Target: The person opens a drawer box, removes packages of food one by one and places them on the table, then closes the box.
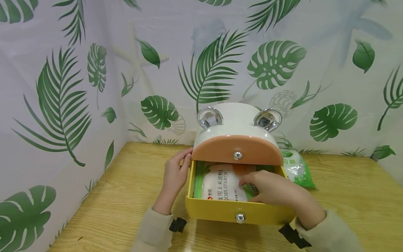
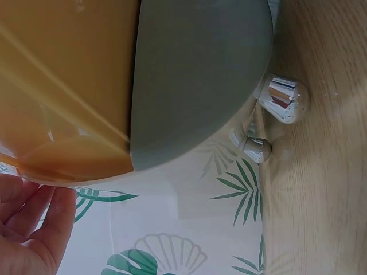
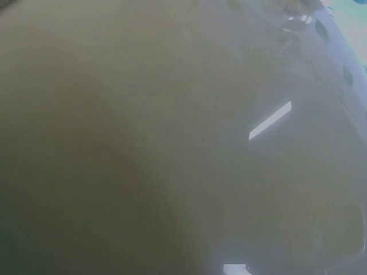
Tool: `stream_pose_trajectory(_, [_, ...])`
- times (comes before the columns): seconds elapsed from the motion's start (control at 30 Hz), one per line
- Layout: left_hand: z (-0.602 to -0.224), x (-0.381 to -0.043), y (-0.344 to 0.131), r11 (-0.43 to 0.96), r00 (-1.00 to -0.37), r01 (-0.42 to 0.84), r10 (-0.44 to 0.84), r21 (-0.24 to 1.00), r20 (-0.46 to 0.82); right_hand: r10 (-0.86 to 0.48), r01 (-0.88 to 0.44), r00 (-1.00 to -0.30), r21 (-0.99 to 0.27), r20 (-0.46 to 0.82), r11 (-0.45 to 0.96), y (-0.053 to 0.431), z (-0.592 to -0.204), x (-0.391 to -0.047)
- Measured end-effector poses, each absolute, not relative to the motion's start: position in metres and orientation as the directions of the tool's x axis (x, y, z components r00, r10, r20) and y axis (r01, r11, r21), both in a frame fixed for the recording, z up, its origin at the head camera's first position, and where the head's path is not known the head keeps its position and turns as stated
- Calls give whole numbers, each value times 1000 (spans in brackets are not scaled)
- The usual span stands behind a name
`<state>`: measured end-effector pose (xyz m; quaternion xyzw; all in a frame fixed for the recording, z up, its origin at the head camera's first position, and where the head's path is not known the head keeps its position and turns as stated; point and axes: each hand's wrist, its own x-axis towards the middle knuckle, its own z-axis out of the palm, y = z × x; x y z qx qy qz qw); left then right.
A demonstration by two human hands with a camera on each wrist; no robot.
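Note:
A white, round-topped drawer box (image 1: pixel 237 120) has an orange upper front and a yellow lower drawer (image 1: pixel 217 210) pulled out. Inside the drawer lies a white and green bag of corn starch (image 1: pixel 217 182). My right hand (image 1: pixel 270 187) reaches in over the bag's right part, fingers on its surface and thumb apart near the drawer's front wall. With its fingertips my left hand (image 1: pixel 176 175) touches the box's left side; in the left wrist view, fingers (image 2: pixel 60 215) rest at the curved rim. A glossy pale surface (image 3: pixel 172 126) fills the right wrist view, hiding the right hand there.
A second white and green bag (image 1: pixel 297 169) lies behind the box's right side. Silver ear-like loops (image 1: pixel 210 118) rise from the box top, and a silver knob (image 1: pixel 240 217) juts from the drawer front. The leaf-print backdrop (image 1: pixel 126 115) stands behind the wooden table (image 1: pixel 126 196).

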<state>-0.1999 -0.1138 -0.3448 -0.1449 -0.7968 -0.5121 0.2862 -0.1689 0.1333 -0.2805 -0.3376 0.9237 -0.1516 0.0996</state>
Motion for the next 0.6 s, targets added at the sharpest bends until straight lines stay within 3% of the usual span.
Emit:
stream_pose_trajectory(0.33, [-345, -200, -114, 438, -791, 527, -60, 728, 609, -719, -661, -692, -342, -65, 668, 134, -280, -171])
stream_pose_trajectory(0.6, [-345, -200, -114, 437, -792, 529, -53, 727, 608, -771, -759, -632, -261, 77, 596, 136, -280, -169])
